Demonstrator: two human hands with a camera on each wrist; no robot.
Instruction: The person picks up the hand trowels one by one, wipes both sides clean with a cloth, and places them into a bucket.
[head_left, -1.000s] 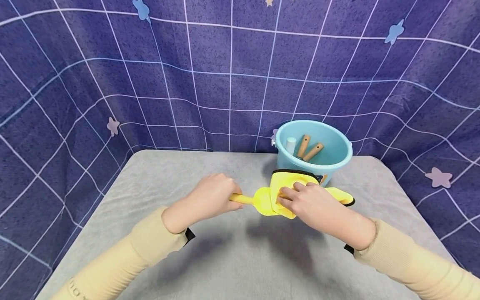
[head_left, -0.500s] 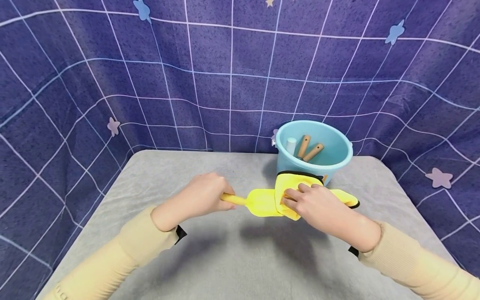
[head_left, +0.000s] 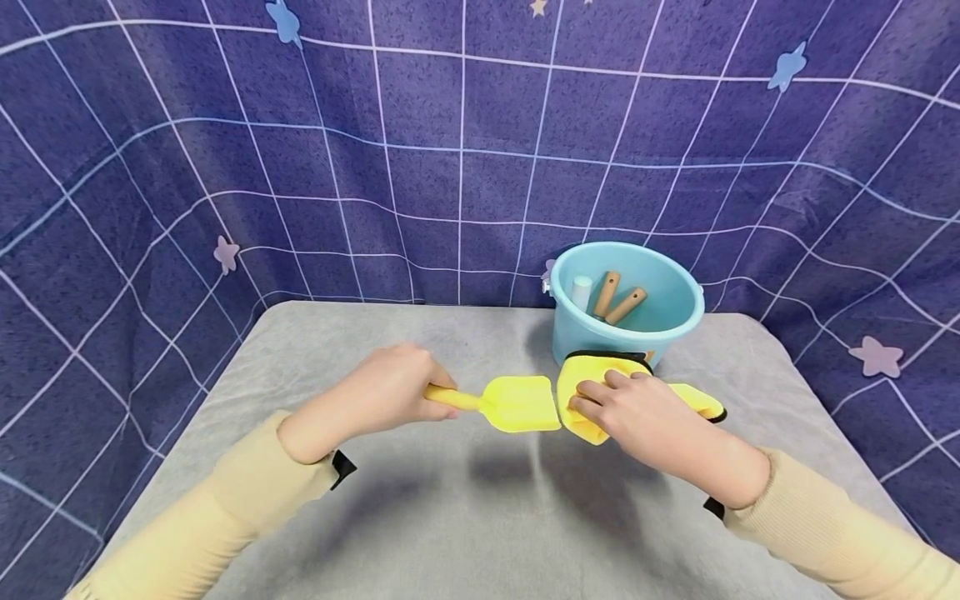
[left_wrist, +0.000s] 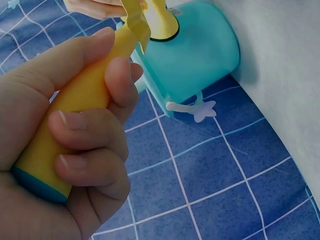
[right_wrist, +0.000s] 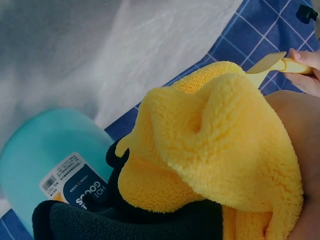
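A yellow toy shovel (head_left: 520,404) with a flat, square-ended blade is held by its handle in my left hand (head_left: 390,385). The left wrist view shows the fingers curled round the thick yellow handle (left_wrist: 82,92), which ends in a blue-green cap. My right hand (head_left: 633,412) grips a bunched yellow cloth (head_left: 581,392) with black edging. In the right wrist view the fluffy cloth (right_wrist: 225,145) covers most of the fingers, and a dark side of it shows below. Shovel blade and cloth edge stand very close, with a narrow gap between them. Both are above the table.
A light blue bucket (head_left: 630,333) stands behind the cloth at the back right of the grey-covered table (head_left: 360,533). Inside are two wooden handles (head_left: 607,293) and a pale blue cylinder (head_left: 581,292). A dark blue gridded curtain (head_left: 420,192) hangs round the back and sides.
My left hand has drawn the shovel leftward, so its blade has come out from the cloth and shows whole. The right hand with the cloth has shifted slightly right.
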